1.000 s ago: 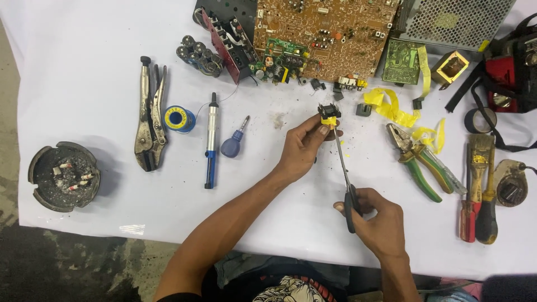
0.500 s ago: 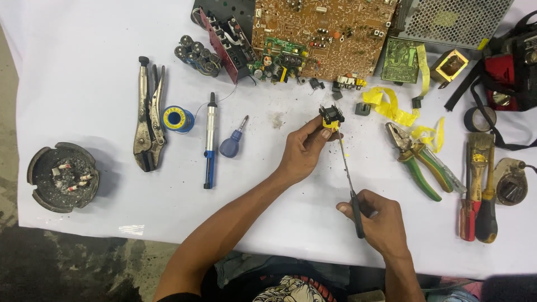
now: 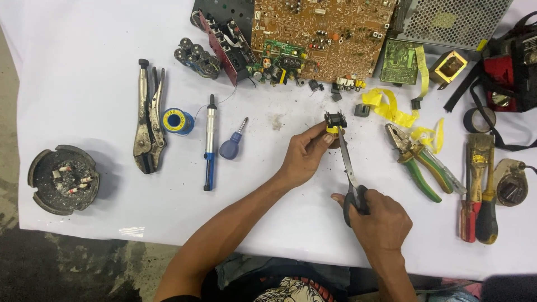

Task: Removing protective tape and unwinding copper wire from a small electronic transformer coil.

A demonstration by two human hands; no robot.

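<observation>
Above the table (image 3: 84, 67), scissors (image 3: 348, 168) unmoved

Counter (image 3: 84, 72) w/ white cover: locking pliers (image 3: 149, 126), solder spool (image 3: 177, 121), desoldering pump (image 3: 210, 142), sm. blue screwdriver (image 3: 232, 144), ashtray (image 3: 63, 180), brown circuit board (image 3: 324, 31), green-handled pliers (image 3: 419, 159).

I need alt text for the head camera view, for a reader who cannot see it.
Over a white table, the left hand holds a small black and yellow component, and the right hand points scissors at it. Around lie a brown circuit board, locking pliers, green-handled pliers and an ashtray.
</observation>
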